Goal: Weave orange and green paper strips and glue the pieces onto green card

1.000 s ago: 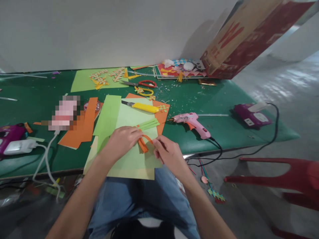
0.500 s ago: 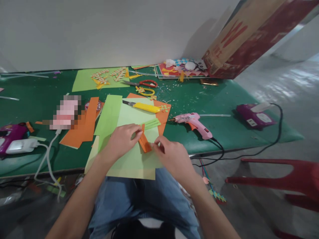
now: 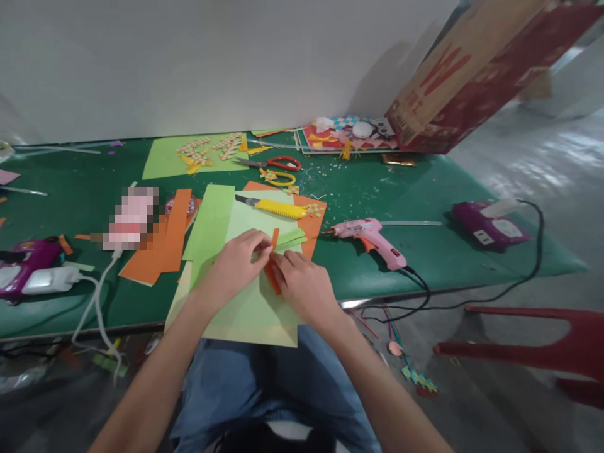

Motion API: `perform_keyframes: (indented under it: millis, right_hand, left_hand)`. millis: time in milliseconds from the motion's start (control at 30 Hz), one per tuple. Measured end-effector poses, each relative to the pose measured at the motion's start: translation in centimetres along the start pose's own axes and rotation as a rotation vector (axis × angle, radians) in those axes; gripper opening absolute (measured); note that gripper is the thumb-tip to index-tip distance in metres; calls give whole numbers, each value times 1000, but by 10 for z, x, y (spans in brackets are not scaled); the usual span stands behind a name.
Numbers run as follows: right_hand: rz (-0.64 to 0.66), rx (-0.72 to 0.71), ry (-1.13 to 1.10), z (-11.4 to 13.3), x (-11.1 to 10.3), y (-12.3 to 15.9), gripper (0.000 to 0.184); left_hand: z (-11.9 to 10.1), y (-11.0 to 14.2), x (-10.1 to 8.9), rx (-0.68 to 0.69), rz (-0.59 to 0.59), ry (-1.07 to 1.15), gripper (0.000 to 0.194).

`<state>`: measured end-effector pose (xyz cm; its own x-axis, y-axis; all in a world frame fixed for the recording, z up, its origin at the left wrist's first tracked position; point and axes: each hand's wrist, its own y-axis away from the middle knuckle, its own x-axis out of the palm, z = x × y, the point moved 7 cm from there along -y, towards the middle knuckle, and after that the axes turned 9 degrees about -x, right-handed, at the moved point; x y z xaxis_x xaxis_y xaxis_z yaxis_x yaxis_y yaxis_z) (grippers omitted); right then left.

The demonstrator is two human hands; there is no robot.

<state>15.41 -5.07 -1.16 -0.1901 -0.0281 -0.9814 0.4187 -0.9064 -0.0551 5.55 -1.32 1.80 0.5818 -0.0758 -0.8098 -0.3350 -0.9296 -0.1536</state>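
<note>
Over the pale green paper (image 3: 255, 321), my left hand (image 3: 243, 257) pinches an orange paper strip (image 3: 272, 280) near its upper part. My right hand (image 3: 304, 280) is closed at the strip's right side, its fingertips meeting the left fingertips on it. The fingers hide part of the orange strip. Just beyond them lie narrow green paper strips (image 3: 291, 239). A yellow utility knife (image 3: 278, 207) with a dark blade end rests on the paper farther up.
A pink glue gun (image 3: 370, 239) lies right, its cord reaching a purple power strip (image 3: 491, 223). Scissors (image 3: 278, 163), woven paper pieces (image 3: 229, 148) and orange paper (image 3: 174, 233) are around. A paper bag (image 3: 434, 82) stands back right; a red stool (image 3: 561, 343) stands right.
My right hand has moved left and up from beside the orange strip's lower end, closing on the strip next to my left fingertips. My left hand keeps its pinch. The view has shifted slightly.
</note>
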Motion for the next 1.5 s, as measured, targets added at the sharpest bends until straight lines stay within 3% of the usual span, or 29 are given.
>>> perform_keyframes:
  millis: [300,667,1067,1500]
  right_hand:
    - [-20,18,-35,0,-1,0,34]
    - [-271,-57,-39,2,-5,4,32]
    - [-249,-35,-83,2,-5,3,32]
    - [-245,-38,-82,4,-8,4,30]
  left_hand:
    - [-2,-3,8,35,113,-230,13]
    - [15,-7,4,0,41,-38,15]
    - [23,-12,1,-87,38,106,15]
    - [15,-10,-1,-45,61,105,15]
